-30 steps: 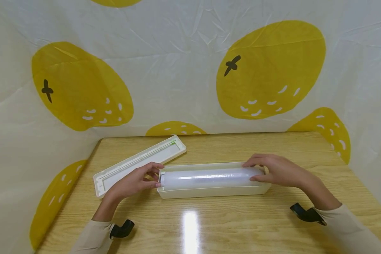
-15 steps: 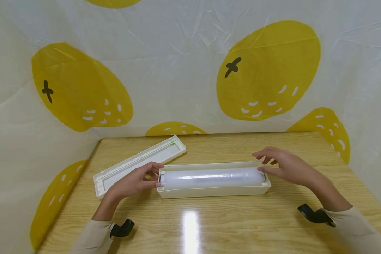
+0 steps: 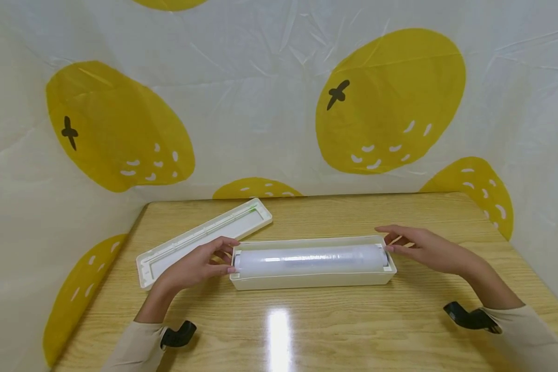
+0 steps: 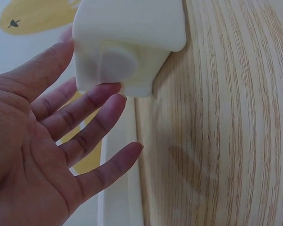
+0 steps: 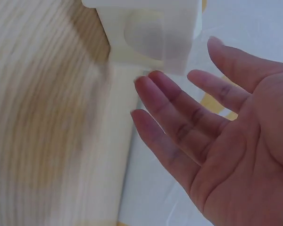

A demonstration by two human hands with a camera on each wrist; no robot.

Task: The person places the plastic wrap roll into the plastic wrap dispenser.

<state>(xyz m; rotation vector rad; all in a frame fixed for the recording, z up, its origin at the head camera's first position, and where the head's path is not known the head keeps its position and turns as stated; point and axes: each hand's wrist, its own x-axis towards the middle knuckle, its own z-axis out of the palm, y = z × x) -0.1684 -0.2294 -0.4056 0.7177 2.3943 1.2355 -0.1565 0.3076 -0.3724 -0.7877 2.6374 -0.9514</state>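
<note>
A long cream plastic box (image 3: pixel 311 280), its top uncovered, stands on the table. Inside it lies a shiny roll of plastic wrap (image 3: pixel 307 259). At the box's left end, my left hand (image 3: pixel 204 262) touches the rim with thumb and index finger; the left wrist view shows its other fingers (image 4: pixel 101 122) loosely extended beside the end wall (image 4: pixel 118 61). My right hand (image 3: pixel 423 248) is by the right end, relaxed, with its thumb close to the corner. In the right wrist view its fingers (image 5: pixel 172 150) hold nothing; whether the thumb touches the box I cannot tell.
A cream lid (image 3: pixel 204 235) with a long slot lies underside up behind the left hand, angled on the wooden table (image 3: pixel 335 325). A white curtain with yellow fruit shapes (image 3: pixel 260 129) hangs along the table's back and sides.
My right hand has let go of the roll's right end and moved right, out of the box to beside its end. The left hand, box and lid have stayed put.
</note>
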